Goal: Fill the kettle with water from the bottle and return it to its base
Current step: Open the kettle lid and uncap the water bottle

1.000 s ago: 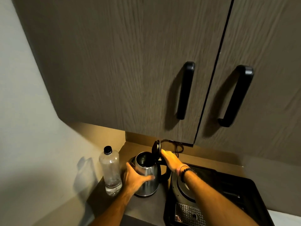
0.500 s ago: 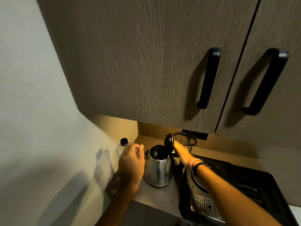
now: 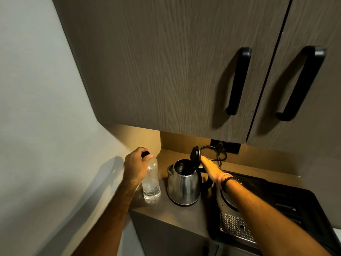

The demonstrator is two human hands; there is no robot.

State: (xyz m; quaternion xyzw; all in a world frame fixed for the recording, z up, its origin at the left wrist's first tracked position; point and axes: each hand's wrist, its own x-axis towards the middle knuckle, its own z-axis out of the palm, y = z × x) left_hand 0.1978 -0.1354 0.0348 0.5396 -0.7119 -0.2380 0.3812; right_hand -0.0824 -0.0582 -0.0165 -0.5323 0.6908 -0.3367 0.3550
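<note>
The left hand (image 3: 135, 167) reaches forward with its fingers curled around the neck and black cap of the bottle (image 3: 151, 182), which stands upright on the tabletop (image 3: 177, 213) just left of the kettle (image 3: 183, 183). The right hand (image 3: 210, 169) stretches out flat behind the kettle, fingertips touching the raised lid (image 3: 195, 155) near its hinge; its fingers lie extended, not wrapped around anything. A beaded bracelet (image 3: 229, 181) sits on that wrist. The bottle is clear plastic, with only a little water showing at its bottom. The kettle is shiny steel with a black handle, lid standing upright and open, its interior dark, so I cannot tell what it holds. Right of the kettle lies a black tray (image 3: 302, 206) carrying a round base (image 3: 227, 200) and a perforated metal grille (image 3: 234, 226). Behind the kettle a black cord (image 3: 219, 154) runs to a wall socket (image 3: 226, 145). Wooden cabinets (image 3: 166, 61) with black handles hang overhead.
</note>
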